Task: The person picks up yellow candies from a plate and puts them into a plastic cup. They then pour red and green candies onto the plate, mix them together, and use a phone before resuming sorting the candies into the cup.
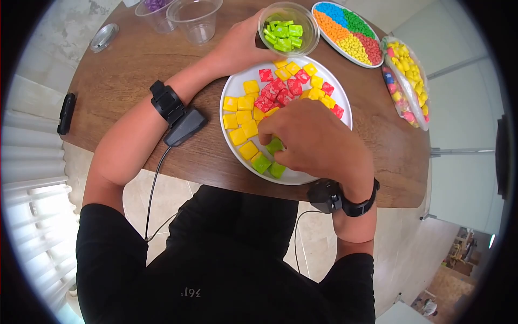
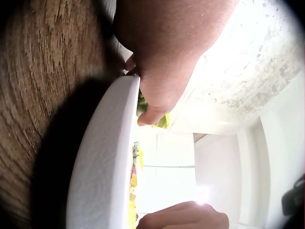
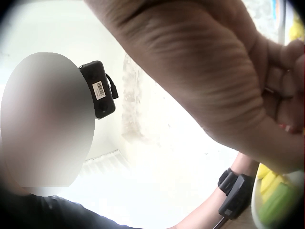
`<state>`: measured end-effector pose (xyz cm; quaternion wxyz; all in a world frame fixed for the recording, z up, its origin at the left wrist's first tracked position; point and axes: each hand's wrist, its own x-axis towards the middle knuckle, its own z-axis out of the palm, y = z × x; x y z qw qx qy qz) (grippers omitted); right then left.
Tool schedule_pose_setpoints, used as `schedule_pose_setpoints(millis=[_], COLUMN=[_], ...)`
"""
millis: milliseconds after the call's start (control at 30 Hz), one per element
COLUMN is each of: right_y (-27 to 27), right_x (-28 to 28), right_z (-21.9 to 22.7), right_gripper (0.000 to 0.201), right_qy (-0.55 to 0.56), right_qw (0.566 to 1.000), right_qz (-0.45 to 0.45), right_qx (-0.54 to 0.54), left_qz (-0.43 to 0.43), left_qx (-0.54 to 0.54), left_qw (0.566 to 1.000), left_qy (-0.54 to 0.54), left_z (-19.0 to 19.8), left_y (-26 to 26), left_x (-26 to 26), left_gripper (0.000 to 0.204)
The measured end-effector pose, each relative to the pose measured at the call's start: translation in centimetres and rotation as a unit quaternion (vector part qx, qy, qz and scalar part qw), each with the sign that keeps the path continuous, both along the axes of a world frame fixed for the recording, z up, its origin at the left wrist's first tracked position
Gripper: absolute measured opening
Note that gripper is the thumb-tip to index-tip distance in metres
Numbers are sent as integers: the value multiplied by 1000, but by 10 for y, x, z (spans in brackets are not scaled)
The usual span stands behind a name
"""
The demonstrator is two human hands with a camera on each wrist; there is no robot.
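Observation:
My left hand [image 1: 243, 47] grips a clear plastic cup [image 1: 309, 36] from its left side, at the far edge of a white round plate [image 1: 300, 177]. Green wrapped candies [image 1: 283, 33] lie inside the cup. Over the plate's near right part, my right hand [image 1: 321, 141] reaches down with curled fingers, its thumb and index finger around a green wrapped candy [image 1: 274, 144]. Two other green candies [image 1: 261, 163] lie by the near rim. Yellow candies [image 1: 244, 117] cover the plate's left and far parts, with red candies [image 1: 273, 89] grouped in the middle. The palm hides part of the plate.
Past the plate stands an oval dish [image 1: 322, 41] of small pieces sorted by colour. A clear bag [image 1: 408, 81] of yellow and pink pieces lies at the right. Two clear cups [image 1: 198, 29] and a lid [image 1: 104, 37] sit far left. A black device [image 1: 66, 114] lies at the left edge.

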<state>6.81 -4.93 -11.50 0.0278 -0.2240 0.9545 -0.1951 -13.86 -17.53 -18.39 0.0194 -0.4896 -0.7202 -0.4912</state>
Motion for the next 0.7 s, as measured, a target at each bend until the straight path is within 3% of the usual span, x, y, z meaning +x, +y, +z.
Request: schedule_pose_setpoints(millis=[133, 200, 333, 400, 433, 500, 533, 600, 700], right_y=[2, 5, 2, -1, 0, 1, 3, 9, 20], right_x=[-4, -8, -18, -25, -28, -33, -35, -37, -42], right_z=[13, 17, 18, 16, 16, 19, 20, 23, 17], right_gripper=[12, 14, 12, 14, 14, 16, 16, 18, 21], right_qy=[-57, -91, 14, 86, 88, -46, -44, -106, -124], right_qw=[998, 994, 981, 928, 928, 831, 830, 741, 713], right_qz=[-4, -31, -128, -184, -184, -219, -219, -234, -229], right_qx=[7, -54, -145, -313, -313, -510, -511, -620, -650], left_qz=[11, 6, 10, -4, -5, -9, -10, -1, -16], left_qx=[18, 20, 18, 26, 26, 25, 24, 14, 16], left_qw=[1000, 1000, 1000, 999, 999, 999, 999, 999, 999], left_qy=[6, 3, -5, -22, -21, -42, -40, -46, -44], left_z=[-3, -3, -2, -2, -1, 1, 1, 0, 3], left_y=[0, 0, 0, 0, 0, 0, 0, 0, -1], left_x=[-1, -1, 0, 0, 0, 1, 1, 1, 3], left_gripper=[86, 86, 85, 82, 82, 81, 81, 80, 80])
